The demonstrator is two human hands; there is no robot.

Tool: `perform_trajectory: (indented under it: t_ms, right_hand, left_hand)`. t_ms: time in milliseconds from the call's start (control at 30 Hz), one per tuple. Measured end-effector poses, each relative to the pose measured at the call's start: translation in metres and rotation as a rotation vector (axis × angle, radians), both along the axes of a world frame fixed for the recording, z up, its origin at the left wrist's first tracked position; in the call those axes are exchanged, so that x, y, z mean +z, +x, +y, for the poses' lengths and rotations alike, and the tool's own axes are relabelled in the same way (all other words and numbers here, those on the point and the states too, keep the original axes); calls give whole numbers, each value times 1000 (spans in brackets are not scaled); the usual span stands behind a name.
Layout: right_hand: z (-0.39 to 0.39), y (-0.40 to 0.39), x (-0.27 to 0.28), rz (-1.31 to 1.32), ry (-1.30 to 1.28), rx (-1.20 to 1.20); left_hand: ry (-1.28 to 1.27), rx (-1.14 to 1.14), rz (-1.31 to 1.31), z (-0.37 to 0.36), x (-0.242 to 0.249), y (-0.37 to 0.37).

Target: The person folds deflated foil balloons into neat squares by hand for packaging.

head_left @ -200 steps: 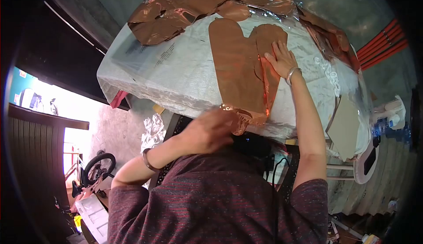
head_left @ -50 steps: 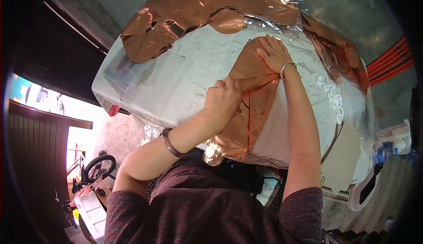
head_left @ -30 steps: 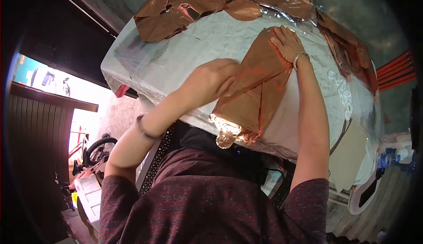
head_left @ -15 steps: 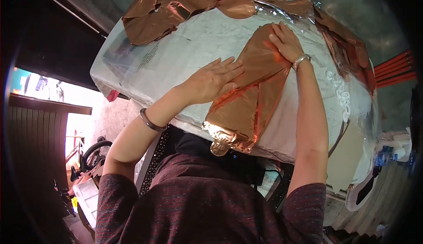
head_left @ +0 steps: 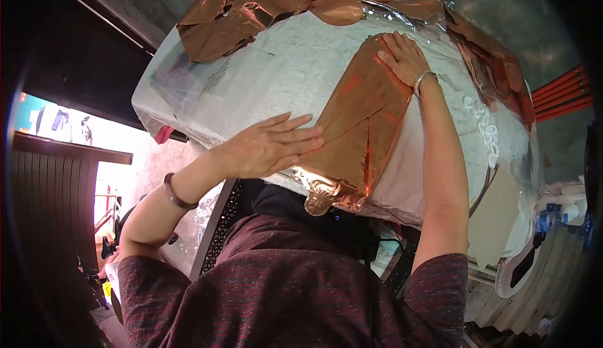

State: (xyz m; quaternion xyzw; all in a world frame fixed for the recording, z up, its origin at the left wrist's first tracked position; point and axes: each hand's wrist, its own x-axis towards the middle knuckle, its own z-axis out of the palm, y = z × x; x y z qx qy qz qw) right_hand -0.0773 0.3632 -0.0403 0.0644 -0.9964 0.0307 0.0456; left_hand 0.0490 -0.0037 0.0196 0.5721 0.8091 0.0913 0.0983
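A flat copper-coloured foil balloon [head_left: 364, 106] lies slantwise on the white, plastic-covered table [head_left: 251, 90], its shiny crinkled end with a rounded tab hanging at the near edge. My right hand [head_left: 407, 62] rests flat on its far upper end, fingers spread. At the balloon's lower left edge is my left hand [head_left: 270, 146], open, with the fingers stretched out and their tips right at the foil. A crease and a dark red fold run along the lower half of the balloon.
More copper foil pieces [head_left: 282, 2] are heaped along the table's far side, some with clear plastic. A strip of small white rings [head_left: 480, 128] and a beige sheet [head_left: 496, 219] lie at the right. Red tubes [head_left: 562, 93] stick out beyond.
My left hand has slid down and left along the balloon's edge, towards me. The right hand stays at the far end, and the foil there looks smoother.
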Motion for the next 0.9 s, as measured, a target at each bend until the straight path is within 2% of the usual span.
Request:
perform_trajectory:
  t_ms: [200,333,400,600,667,700,767,800,833,900]
  right_hand:
    - [-2,3,3,-4,8,-6]
    - [-2,2,3,-16,3,6]
    - [-1,2,3,-10,0,-6]
    - [4,3,3,-20,-80,-17]
    - [11,1,1,13,-302,34]
    - [14,1,1,8,-301,33]
    - [20,1,4,-33,-1126,-12]
    - [19,3,10,11,-1251,-40]
    - [20,5,15,13,-1249,-41]
    - [20,9,30,82,-1039,-171]
  left_hand:
    - [35,-58,-38,-19,22,11]
    - [454,32,-48,39,10,-52]
    - [535,131,3,74,-7,-77]
    - [441,194,23,97,-45,-105]
    - [418,204,40,95,-49,-104]
    - [399,223,64,95,-50,-103]
    - [393,234,57,96,-49,-101]
    - [385,241,53,96,-47,-100]
    - [388,239,53,96,-45,-99]
    - [407,239,12,96,-41,-98]
